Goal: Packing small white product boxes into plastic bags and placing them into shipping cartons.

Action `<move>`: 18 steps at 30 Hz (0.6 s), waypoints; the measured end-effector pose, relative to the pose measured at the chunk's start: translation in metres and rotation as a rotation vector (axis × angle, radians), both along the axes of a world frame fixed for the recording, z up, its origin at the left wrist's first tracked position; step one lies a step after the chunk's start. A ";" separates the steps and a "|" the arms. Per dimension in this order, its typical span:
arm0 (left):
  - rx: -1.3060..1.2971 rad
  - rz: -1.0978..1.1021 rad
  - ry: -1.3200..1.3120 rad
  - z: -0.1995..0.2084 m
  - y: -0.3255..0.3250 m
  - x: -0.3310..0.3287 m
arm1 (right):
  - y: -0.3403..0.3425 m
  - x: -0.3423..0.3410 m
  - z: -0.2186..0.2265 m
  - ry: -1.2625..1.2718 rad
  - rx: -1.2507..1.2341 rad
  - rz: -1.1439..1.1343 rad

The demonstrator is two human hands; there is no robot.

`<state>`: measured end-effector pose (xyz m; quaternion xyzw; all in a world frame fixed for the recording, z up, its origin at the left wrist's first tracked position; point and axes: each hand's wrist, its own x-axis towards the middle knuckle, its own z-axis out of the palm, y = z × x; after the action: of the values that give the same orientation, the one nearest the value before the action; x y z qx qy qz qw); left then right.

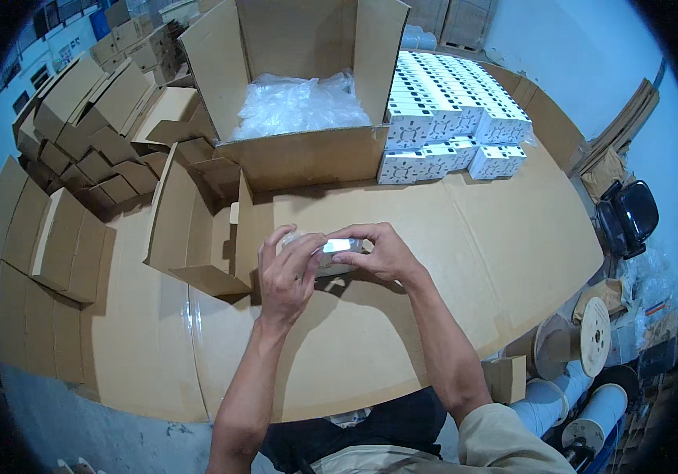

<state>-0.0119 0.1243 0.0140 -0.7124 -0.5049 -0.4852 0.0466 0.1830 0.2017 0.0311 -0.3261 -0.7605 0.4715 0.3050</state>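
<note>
Over the cardboard-covered table, both my hands meet around a small whitish block with a shiny face point(339, 246). Its kind is partly hidden by my fingers, and what looks like clear plastic shows at its left end. My left hand point(284, 276) grips the left side, fingers bent over the top. From the right, my right hand point(382, 253) pinches the block between thumb and fingers. Just left of my hands stands an open cardboard box point(197, 229) with a small pale piece inside its wall.
A larger open carton point(307, 162) filled with clear plastic bags point(299, 107) stands behind. Stacked white blocks with dark markings point(453, 110) sit at the back right. Cardboard boxes point(31, 268) line the left. Cable spools point(592, 336) and a black chair point(627, 217) stand beyond the table's right edge.
</note>
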 end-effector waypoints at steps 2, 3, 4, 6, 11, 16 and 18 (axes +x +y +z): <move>-0.039 -0.038 -0.076 -0.003 0.002 0.001 | 0.000 0.000 0.001 -0.010 -0.009 0.003; -0.039 -0.042 -0.077 -0.003 0.002 0.002 | 0.000 0.001 0.001 -0.020 -0.018 0.005; -0.104 -0.039 -0.169 -0.002 0.002 0.003 | 0.000 0.001 0.002 -0.022 -0.018 0.001; -0.171 -0.031 -0.258 -0.003 0.001 0.002 | 0.000 0.000 0.002 -0.026 -0.024 -0.003; -0.494 -0.272 -0.813 -0.014 0.008 -0.004 | -0.003 0.000 0.004 -0.051 -0.058 -0.032; -0.663 -0.279 -0.865 -0.012 0.009 -0.007 | 0.001 -0.003 -0.008 0.065 0.152 -0.053; -0.674 -0.281 -0.868 -0.017 0.011 -0.010 | 0.000 -0.004 -0.004 0.019 0.181 -0.068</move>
<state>-0.0216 0.1355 -0.0035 -0.4833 -0.5052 -0.5471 -0.4602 0.1793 0.2019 0.0270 -0.3184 -0.7855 0.3932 0.3564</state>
